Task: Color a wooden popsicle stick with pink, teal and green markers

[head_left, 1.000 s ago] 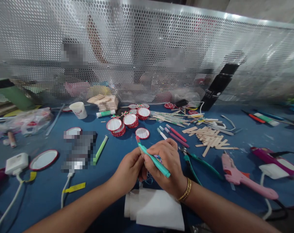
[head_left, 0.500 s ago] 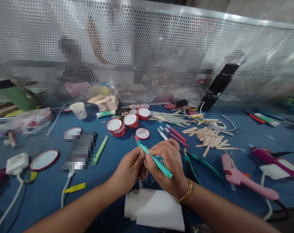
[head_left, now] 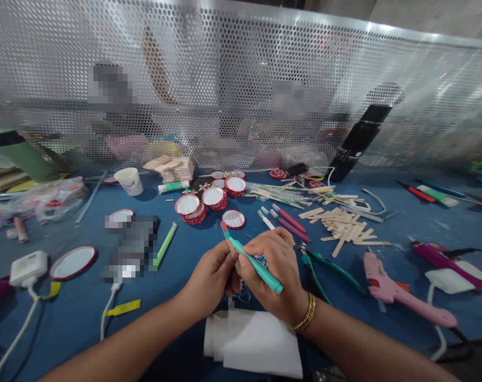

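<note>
My left hand (head_left: 212, 271) pinches a small wooden craft stick (head_left: 224, 229) with a red-coloured upper end and some green below the red. In my right hand (head_left: 281, 265) is a teal marker (head_left: 267, 275), gripped like a pen, with its tip against the stick just under the red part. Both hands are close together above a folded white cloth or paper (head_left: 260, 339). Blue wire or cord behind the fingers is partly hidden. Right of my right hand lie pliers with teal handles (head_left: 336, 270).
Several round red-rimmed lids (head_left: 214, 197) are stacked ahead. Loose craft sticks (head_left: 346, 227), capped markers (head_left: 291, 216) and a pink glue gun (head_left: 396, 294) lie to the right. A paper cup (head_left: 128, 181) and charging cable (head_left: 104, 318) are left. A perforated metal panel (head_left: 241, 79) stands behind.
Green colour now shows on the stick below its red end, where bare wood was visible before. Both hands keep nearly the same place and hold.
</note>
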`<action>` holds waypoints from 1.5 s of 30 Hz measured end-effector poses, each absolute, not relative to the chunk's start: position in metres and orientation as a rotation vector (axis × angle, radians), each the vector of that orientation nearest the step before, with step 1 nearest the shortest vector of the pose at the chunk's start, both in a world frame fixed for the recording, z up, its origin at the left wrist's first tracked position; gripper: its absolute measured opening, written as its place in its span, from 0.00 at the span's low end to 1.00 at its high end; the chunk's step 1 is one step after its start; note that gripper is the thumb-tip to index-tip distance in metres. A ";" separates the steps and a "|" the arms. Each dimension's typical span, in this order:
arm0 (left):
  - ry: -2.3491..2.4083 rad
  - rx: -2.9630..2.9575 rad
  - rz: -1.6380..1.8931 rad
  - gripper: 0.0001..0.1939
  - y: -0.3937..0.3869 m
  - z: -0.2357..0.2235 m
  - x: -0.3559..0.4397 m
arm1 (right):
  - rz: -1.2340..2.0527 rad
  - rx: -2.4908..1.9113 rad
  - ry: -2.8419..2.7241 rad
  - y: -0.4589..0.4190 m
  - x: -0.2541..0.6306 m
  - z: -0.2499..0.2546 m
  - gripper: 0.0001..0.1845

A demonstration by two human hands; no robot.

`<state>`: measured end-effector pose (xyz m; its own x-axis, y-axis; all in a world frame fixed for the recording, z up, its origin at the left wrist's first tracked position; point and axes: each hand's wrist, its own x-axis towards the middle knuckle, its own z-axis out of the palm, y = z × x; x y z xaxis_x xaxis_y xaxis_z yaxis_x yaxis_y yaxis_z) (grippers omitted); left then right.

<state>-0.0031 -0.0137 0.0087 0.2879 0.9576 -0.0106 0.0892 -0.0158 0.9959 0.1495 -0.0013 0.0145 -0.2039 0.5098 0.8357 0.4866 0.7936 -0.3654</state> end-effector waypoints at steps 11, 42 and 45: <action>1.049 1.363 0.953 0.19 -0.014 0.012 -0.002 | 0.025 -0.769 -1.841 0.000 0.149 0.015 0.04; 1.049 1.229 0.886 0.23 -0.014 0.013 0.000 | -0.033 -0.816 -1.818 0.003 0.157 0.012 0.06; 1.076 1.224 0.914 0.24 -0.012 0.012 -0.002 | -0.026 -0.789 -1.815 0.003 0.156 0.012 0.05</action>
<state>-0.0022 -0.0116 0.0118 0.2618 0.9554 -0.1364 0.0200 0.1359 0.9905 0.1559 0.0032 0.0123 -0.1752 0.4991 0.8487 0.5228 0.7776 -0.3493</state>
